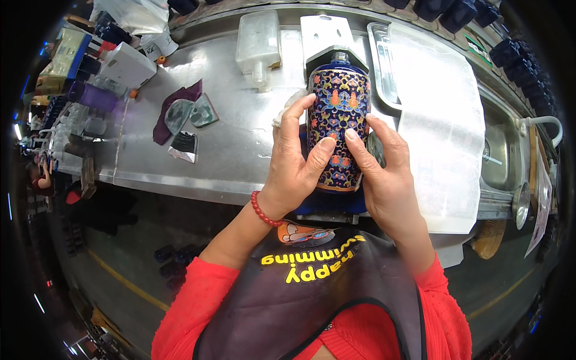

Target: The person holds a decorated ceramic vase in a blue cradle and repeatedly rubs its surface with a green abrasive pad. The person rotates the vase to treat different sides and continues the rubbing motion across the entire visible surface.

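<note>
Glazed bottle: a dark-blue cylindrical ceramic bottle point(337, 114) with a smooth, shiny surface, patterned all over with orange, yellow and green flowers and scrolls; a short narrow neck at its far end; it lies between both hands above the near edge of the tabletop.
Left grip: the left hand point(295, 162) is wrapped around the bottle's left side, fingers spread up its wall, thumb pressed on the front; a red bead bracelet point(263, 210) circles the wrist.
Right grip: the right hand point(384, 171) is closed on the bottle's right side, thumb tip on the front beside the left thumb.
Tabletop: a long brushed steel tabletop point(240, 138), dull and scuffed, carrying a translucent plastic sheet point(444, 126), a maroon cloth scrap point(171, 108) and a cloudy plastic bottle point(258, 45).
Room: dark floor point(120, 264) with a yellow line; cluttered boxes at far left.
</note>
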A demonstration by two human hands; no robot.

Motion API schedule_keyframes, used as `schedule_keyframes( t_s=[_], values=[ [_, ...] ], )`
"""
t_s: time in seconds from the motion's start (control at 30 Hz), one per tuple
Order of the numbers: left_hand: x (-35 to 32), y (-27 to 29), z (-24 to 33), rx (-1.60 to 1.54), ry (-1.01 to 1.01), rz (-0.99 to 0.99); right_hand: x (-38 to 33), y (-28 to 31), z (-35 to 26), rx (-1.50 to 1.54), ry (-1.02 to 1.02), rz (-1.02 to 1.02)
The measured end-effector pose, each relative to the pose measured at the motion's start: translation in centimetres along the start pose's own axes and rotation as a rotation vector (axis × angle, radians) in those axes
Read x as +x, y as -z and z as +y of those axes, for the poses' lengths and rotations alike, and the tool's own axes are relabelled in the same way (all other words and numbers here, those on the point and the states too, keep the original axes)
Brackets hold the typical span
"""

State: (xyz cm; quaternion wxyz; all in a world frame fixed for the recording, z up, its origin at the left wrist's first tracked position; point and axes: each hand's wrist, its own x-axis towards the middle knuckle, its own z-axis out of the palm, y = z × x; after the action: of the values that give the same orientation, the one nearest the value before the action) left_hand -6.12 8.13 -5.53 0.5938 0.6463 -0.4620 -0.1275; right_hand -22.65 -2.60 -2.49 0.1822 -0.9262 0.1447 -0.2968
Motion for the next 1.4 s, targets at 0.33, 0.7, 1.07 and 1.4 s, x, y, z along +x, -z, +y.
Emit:
schedule_keyframes(
  t_s=[0.33,0.7,1.07,1.4],
  values=[
    [-0.3,1.5,0.0,0.355,-0.321,-0.053,0.0,0.0,-0.1,-0.004,-0.017,-0.012],
    [-1.5,2.7,1.1,0.642,-0.393,-0.156,-0.1,0.3,-0.3,-0.008,-0.035,-0.038],
    [-1.8,2.8,1.3,0.672,-0.4,-0.195,-0.2,0.2,-0.3,-0.015,-0.028,-0.044],
    [-2.3,2.1,0.8,0.621,-0.368,-0.175,-0.5,0.1,-0.1,-0.021,0.006,-0.048]
  ],
)
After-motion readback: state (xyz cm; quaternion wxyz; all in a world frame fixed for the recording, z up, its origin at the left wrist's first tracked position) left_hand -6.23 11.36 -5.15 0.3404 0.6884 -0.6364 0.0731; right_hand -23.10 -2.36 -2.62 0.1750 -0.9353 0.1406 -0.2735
